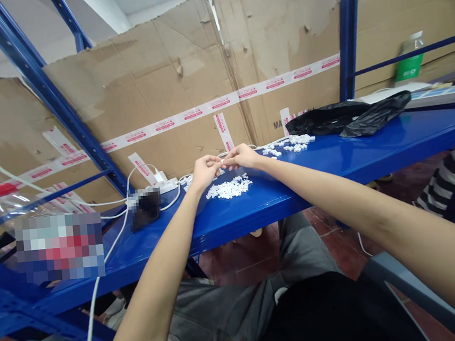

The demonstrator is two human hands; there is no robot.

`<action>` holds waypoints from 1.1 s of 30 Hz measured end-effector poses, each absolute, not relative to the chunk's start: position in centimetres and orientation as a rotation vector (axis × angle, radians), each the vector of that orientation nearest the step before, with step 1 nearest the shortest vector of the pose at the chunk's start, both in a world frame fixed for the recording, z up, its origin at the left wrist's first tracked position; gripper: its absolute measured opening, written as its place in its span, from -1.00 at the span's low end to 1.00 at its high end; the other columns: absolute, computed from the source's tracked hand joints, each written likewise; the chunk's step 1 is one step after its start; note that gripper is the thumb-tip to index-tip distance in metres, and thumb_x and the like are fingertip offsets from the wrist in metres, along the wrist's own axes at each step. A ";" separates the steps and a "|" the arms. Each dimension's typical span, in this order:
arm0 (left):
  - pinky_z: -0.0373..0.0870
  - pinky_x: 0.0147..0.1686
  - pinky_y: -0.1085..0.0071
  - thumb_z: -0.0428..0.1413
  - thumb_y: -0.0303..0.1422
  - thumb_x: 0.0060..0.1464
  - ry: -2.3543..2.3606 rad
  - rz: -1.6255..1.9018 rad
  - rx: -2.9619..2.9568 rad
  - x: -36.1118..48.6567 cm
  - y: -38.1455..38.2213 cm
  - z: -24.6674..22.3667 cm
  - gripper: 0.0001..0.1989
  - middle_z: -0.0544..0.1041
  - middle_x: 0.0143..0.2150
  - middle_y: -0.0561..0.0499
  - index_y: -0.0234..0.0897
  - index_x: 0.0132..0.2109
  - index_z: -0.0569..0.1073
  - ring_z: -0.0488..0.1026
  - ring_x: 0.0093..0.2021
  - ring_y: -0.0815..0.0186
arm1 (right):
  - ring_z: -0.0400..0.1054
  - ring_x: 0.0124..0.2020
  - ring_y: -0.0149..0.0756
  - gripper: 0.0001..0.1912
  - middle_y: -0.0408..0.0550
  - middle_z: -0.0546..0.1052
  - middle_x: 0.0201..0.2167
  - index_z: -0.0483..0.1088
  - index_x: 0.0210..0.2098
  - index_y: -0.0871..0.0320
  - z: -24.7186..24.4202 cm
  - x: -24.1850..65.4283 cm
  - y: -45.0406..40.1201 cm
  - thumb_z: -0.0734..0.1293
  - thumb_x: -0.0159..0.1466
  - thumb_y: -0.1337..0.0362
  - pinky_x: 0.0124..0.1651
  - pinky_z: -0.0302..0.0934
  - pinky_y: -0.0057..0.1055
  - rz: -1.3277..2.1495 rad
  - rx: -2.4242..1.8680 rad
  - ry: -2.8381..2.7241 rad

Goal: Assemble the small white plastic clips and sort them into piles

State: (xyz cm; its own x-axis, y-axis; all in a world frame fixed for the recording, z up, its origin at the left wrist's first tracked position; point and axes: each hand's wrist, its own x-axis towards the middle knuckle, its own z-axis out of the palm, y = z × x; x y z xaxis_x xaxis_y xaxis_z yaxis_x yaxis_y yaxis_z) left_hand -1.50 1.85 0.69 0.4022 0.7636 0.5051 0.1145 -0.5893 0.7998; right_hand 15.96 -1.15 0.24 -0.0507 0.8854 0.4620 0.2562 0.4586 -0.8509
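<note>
My left hand (206,172) and my right hand (244,156) meet in the air above a blue steel shelf (324,178). Their fingertips pinch a tiny white plastic piece (222,163) between them, and the fingers hide most of it. Just below my hands lies a heap of similar small white pieces (229,188). A second, looser scatter of white pieces (291,143) lies further right on the shelf, beyond my right hand.
A crumpled black plastic bag (346,117) lies at the shelf's right. A white power strip (167,185) with white cables sits left of my hands, near a pixelated dark object (145,208). Blue uprights (347,35) and taped cardboard sheets (136,88) stand behind.
</note>
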 end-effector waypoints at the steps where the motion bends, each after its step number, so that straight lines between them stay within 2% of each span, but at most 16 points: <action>1: 0.20 -0.64 0.53 0.21 -0.54 0.00 0.752 1.201 1.978 -1.5 1.8 0.7 -0.89 0.58 -0.47 -0.06 -0.41 -0.27 0.46 0.30 -0.65 0.49 | 0.45 -0.51 -0.42 -0.92 0.06 0.62 -0.49 0.60 -0.40 0.33 0.2 15.9 -1.1 0.52 0.15 0.39 -0.51 0.30 -0.57 0.685 -1.033 -1.591; 6: 0.21 -0.63 0.52 0.17 -0.57 0.01 0.762 1.190 1.994 -1.5 1.7 0.7 -0.91 0.58 -0.46 -0.07 -0.41 -0.27 0.46 0.30 -0.65 0.48 | 0.44 -0.53 -0.43 -0.96 0.06 0.63 -0.46 0.60 -0.37 0.33 0.2 15.8 -0.9 0.46 0.19 0.44 -0.52 0.28 -0.57 0.606 -1.070 -1.652; 13: 0.19 -0.64 0.52 0.26 -0.51 -0.04 0.765 1.195 1.990 -1.5 1.8 0.6 -0.87 0.57 -0.47 -0.05 -0.38 -0.30 0.46 0.29 -0.65 0.49 | 0.42 -0.55 -0.44 -0.94 0.04 0.60 -0.51 0.59 -0.35 0.34 0.1 15.7 -0.9 0.46 0.20 0.42 -0.51 0.28 -0.57 0.524 -1.078 -1.664; 33: 0.20 -0.65 0.51 0.17 -0.57 -0.07 0.825 1.206 1.957 -1.4 1.8 0.8 -0.89 0.56 -0.49 -0.04 -0.37 -0.32 0.43 0.27 -0.67 0.47 | 0.43 -0.54 -0.44 -0.90 0.02 0.59 -0.53 0.60 -0.32 0.34 0.2 15.7 -1.2 0.42 0.23 0.41 -0.48 0.30 -0.55 0.490 -1.086 -1.683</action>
